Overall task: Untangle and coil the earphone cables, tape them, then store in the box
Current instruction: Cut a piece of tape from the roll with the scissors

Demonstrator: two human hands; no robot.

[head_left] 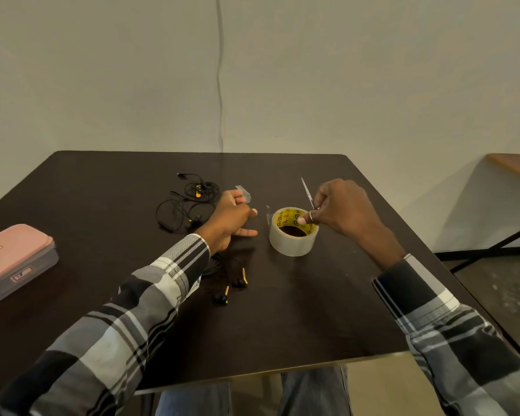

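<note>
Earbuds [233,288]: black with gold stems, laid on the table [312,310] nearest the person, partly hidden under the left sleeve.
Box [15,261]: clear with a pink lid, closed, set at the table's left edge, well apart from the rest.
Tape roll [293,232]: clear, with a yellow core, stood flat near the middle.
Right hand [342,210]: held over the roll, fingers curled round scissors [308,193].
Left hand [233,216]: a tape piece [243,193] is pinched at the fingertips, thumb stretched out.
Cables [189,202]: black and tangled, left loose on the table beyond the left hand.
</note>
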